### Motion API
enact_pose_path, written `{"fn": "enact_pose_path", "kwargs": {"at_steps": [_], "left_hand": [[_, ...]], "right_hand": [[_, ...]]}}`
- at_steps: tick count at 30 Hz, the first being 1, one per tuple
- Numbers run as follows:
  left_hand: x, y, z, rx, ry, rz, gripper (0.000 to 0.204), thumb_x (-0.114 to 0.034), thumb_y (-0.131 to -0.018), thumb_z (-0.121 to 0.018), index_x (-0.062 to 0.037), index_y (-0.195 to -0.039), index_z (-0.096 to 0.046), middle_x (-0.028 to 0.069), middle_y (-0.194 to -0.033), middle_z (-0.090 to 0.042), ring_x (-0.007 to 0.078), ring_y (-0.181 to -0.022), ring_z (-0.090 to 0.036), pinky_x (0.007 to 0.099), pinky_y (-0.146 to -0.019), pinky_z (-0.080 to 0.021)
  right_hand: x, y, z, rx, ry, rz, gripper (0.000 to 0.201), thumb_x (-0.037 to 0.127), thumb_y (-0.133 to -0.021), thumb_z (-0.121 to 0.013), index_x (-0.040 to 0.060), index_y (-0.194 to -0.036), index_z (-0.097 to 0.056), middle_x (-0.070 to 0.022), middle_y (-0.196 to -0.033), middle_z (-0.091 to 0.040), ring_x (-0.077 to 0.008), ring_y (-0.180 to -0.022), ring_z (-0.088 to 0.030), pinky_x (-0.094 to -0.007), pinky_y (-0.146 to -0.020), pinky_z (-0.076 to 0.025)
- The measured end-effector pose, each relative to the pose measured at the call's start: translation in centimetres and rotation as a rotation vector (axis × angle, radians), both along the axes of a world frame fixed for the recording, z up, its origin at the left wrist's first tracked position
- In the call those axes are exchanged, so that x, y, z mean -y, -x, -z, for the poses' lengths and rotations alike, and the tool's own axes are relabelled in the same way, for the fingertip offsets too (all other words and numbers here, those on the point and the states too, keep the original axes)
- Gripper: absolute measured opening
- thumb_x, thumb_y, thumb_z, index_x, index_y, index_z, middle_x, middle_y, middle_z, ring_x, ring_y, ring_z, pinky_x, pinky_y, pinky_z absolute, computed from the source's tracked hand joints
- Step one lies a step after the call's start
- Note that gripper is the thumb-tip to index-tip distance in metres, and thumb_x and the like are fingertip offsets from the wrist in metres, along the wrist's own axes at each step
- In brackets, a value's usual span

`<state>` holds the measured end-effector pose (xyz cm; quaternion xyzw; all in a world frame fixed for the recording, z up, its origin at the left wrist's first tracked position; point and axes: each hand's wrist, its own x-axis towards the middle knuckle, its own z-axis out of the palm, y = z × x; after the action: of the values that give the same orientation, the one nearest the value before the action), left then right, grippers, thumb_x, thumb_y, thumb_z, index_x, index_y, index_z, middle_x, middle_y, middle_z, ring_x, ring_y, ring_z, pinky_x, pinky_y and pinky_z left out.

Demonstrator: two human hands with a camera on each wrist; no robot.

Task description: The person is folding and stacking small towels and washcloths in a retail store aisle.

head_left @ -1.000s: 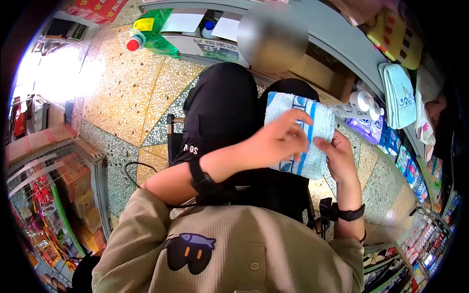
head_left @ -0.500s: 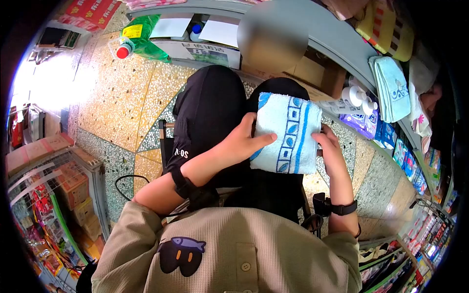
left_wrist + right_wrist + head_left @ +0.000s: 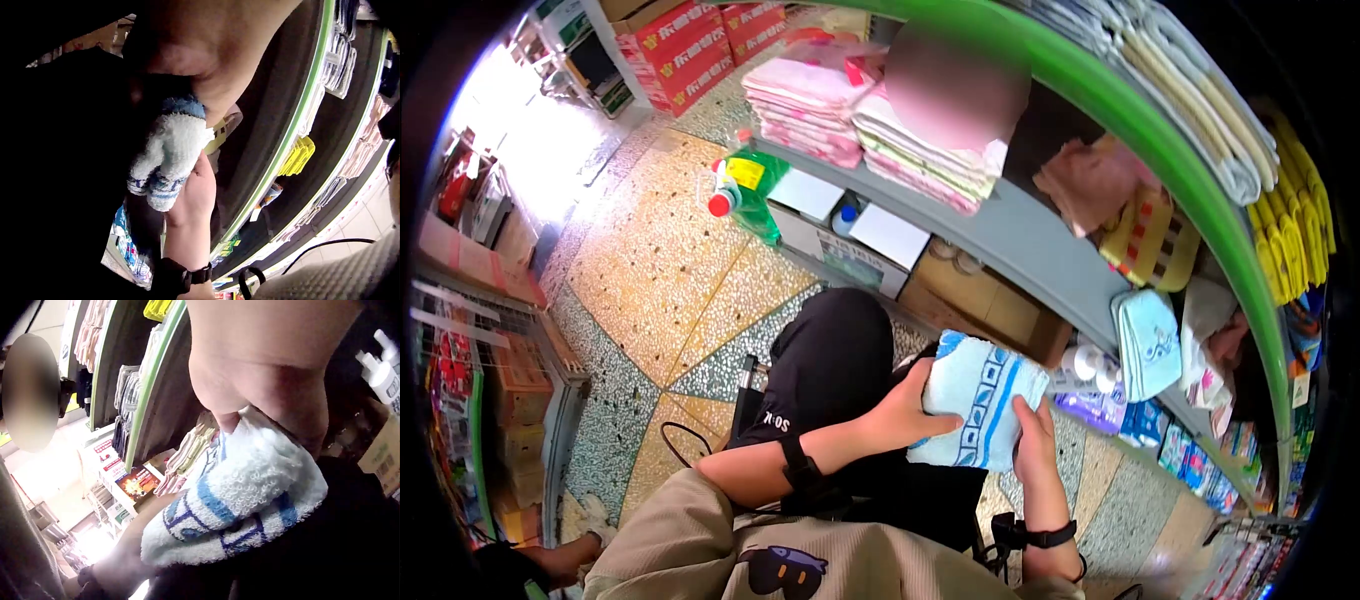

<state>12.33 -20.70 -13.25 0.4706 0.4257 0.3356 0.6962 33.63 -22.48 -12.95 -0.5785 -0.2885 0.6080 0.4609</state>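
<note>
A folded white towel with blue patterned bands [image 3: 980,405] is held over the lap in the head view. The left hand [image 3: 905,410] grips its left edge, thumb on top and fingers beneath. On the right edge the right hand [image 3: 1034,440] pinches it, thumb on the upper face. Folded layers of the towel [image 3: 165,156] show end-on in the left wrist view, below the left hand [image 3: 206,56]. In the right wrist view the towel [image 3: 250,487] bulges under the right hand [image 3: 262,381], whose fingertips are mostly hidden.
Grey shelving [image 3: 1040,250] with a green edge [image 3: 1200,130] curves ahead and to the right. It carries pink towel stacks [image 3: 805,100] and a light blue towel [image 3: 1147,343]. A green bottle [image 3: 750,190] stands on the floor by an open cardboard box [image 3: 985,300]. Wire racks line the left.
The head view has tilted up toward the shelves. The left hand, earlier raised over the towel, came down to its left edge and stays there. The right hand keeps its hold.
</note>
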Motion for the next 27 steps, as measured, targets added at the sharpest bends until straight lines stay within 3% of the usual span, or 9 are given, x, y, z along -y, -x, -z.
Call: {"fn": "enact_pose_path", "kwargs": {"at_steps": [5, 8, 12, 13, 16, 19, 22, 23, 27], "left_hand": [[-1.5, -0.2, 0.0, -0.016, -0.09, -0.052, 0.072, -0.018, -0.074, -0.074, 0.0049, -0.127, -0.03, 0.0153, -0.11, -0.051, 0.0204, -0.104, -0.05, 0.0319, -0.088, -0.043], [-2.0, 0.2, 0.3, 0.023, -0.089, -0.091, 0.07, -0.016, -0.076, -0.072, 0.0047, -0.127, -0.03, 0.0156, -0.111, -0.052, 0.0201, -0.102, -0.052, 0.0317, -0.087, -0.044], [-2.6, 1.5, 1.2, 0.323, 0.068, -0.129, 0.066, -0.009, -0.078, -0.068, 0.0013, -0.129, -0.029, 0.0147, -0.11, -0.052, 0.0184, -0.102, -0.053, 0.0315, -0.085, -0.044], [-2.7, 1.7, 1.6, 0.397, 0.008, -0.13, 0.056, -0.015, -0.085, -0.06, -0.0027, -0.13, -0.028, 0.0132, -0.11, -0.053, 0.0185, -0.099, -0.055, 0.0319, -0.08, -0.047], [-3.4, 3.0, 1.4, 0.649, 0.283, -0.117, 0.047, -0.027, -0.091, -0.049, -0.0042, -0.128, -0.032, 0.0101, -0.105, -0.054, 0.0185, -0.088, -0.058, 0.0307, -0.068, -0.05], [-3.7, 2.7, 4.5, 0.611, 0.334, -0.138, 0.043, -0.033, -0.093, -0.039, -0.0042, -0.125, -0.038, 0.0072, -0.096, -0.055, 0.0165, -0.075, -0.057, 0.0294, -0.057, -0.049], [-3.9, 2.1, 7.6, 0.325, 0.338, -0.052, 0.041, -0.032, -0.092, -0.044, -0.0053, -0.123, -0.043, 0.0067, -0.101, -0.056, 0.0141, -0.09, -0.055, 0.029, -0.073, -0.047], [-3.6, 1.3, 8.5, 0.165, 0.109, -0.023, 0.04, -0.031, -0.095, -0.036, -0.003, -0.122, -0.046, 0.0069, -0.106, -0.057, 0.0139, -0.091, -0.055, 0.0271, -0.079, -0.044], [-3.7, 1.8, 8.0, 0.4, 0.207, 0.052, 0.045, -0.032, -0.096, -0.034, 0.0001, -0.124, -0.047, 0.0082, -0.112, -0.057, 0.0149, -0.093, -0.056, 0.028, -0.081, -0.043]], "right_hand": [[-1.9, 0.9, -0.4, 0.189, -0.076, -0.04, 0.045, 0.022, -0.092, -0.051, -0.0001, -0.129, -0.038, -0.0118, -0.122, -0.052, -0.0204, -0.11, -0.05, -0.0319, -0.095, -0.038], [-2.8, 0.8, -0.5, 0.507, -0.248, -0.17, 0.041, 0.025, -0.093, -0.051, -0.0009, -0.124, -0.042, -0.0114, -0.116, -0.054, -0.0191, -0.105, -0.051, -0.0311, -0.092, -0.039], [-4.3, 1.1, -1.0, 0.426, -0.339, -0.139, 0.038, 0.024, -0.093, -0.052, -0.0009, -0.12, -0.046, -0.0101, -0.111, -0.056, -0.0159, -0.1, -0.052, -0.0291, -0.089, -0.04], [-4.7, 1.5, -1.5, 0.383, -0.326, -0.122, 0.038, 0.024, -0.093, -0.052, -0.0008, -0.121, -0.045, -0.0097, -0.112, -0.056, -0.0153, -0.1, -0.053, -0.0287, -0.089, -0.04], [-5.5, 2.6, -3.5, 0.261, -0.3, -0.077, 0.037, 0.021, -0.093, -0.051, -0.0005, -0.123, -0.045, -0.0088, -0.112, -0.056, -0.0138, -0.099, -0.053, -0.0278, -0.088, -0.041], [-6.5, 3.5, -4.8, 0.181, -0.301, -0.047, 0.038, 0.02, -0.094, -0.051, -0.0006, -0.125, -0.043, -0.0081, -0.113, -0.056, -0.0133, -0.099, -0.053, -0.0278, -0.089, -0.041], [-7.2, 3.7, -4.7, 0.246, -0.331, -0.073, 0.039, 0.02, -0.093, -0.051, -0.0009, -0.125, -0.043, -0.008, -0.113, -0.056, -0.0133, -0.099, -0.052, -0.0278, -0.089, -0.04], [-7.4, 3.8, -4.6, 0.268, -0.338, -0.082, 0.039, 0.021, -0.093, -0.051, -0.0013, -0.124, -0.043, -0.0081, -0.113, -0.055, -0.0134, -0.1, -0.051, -0.0279, -0.09, -0.039], [-7.4, 3.8, -3.6, 0.324, -0.337, -0.081, 0.036, 0.016, -0.094, -0.049, -0.0007, -0.125, -0.043, -0.0078, -0.112, -0.057, -0.0132, -0.099, -0.054, -0.0271, -0.088, -0.041]]}}
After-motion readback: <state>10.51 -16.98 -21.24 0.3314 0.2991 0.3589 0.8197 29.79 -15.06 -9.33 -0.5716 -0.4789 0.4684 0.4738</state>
